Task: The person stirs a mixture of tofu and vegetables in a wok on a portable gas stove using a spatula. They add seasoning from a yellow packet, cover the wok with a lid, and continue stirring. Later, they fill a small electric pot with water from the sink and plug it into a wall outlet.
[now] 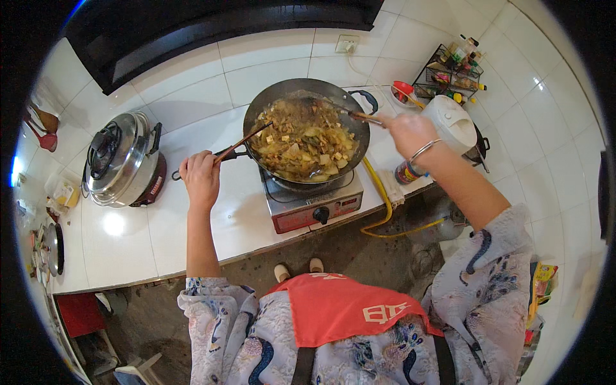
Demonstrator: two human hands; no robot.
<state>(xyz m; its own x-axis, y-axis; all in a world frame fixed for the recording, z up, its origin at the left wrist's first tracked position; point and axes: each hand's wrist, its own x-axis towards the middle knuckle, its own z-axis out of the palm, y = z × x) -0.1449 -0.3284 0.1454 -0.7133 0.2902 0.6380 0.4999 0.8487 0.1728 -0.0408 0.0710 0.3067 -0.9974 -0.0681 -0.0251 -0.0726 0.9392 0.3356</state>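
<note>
A dark wok point(360, 131) holds a steaming stew point(301, 138) of cabbage, noodle-like strands and pale tofu cubes. At its left, my left hand point(200, 176) is closed on a pair of brown chopsticks point(242, 142), whose tips point over the food. The wok's long handle point(176, 174) runs past this hand; whether the fingers grip it too, I cannot tell. My right hand point(407, 133) is closed around the wooden handle of a spatula point(364, 117). Its metal end reaches into the stew at the far right, where steam and food hide the blade.
Under the wok stands a gas stove point(317, 208) with a yellow hose point(380, 186). A lidded electric pot point(119, 160) is at left. Near my right forearm are a spray can point(405, 172), a white rice cooker point(449, 122), a red bowl point(403, 88) and a bottle rack point(449, 74).
</note>
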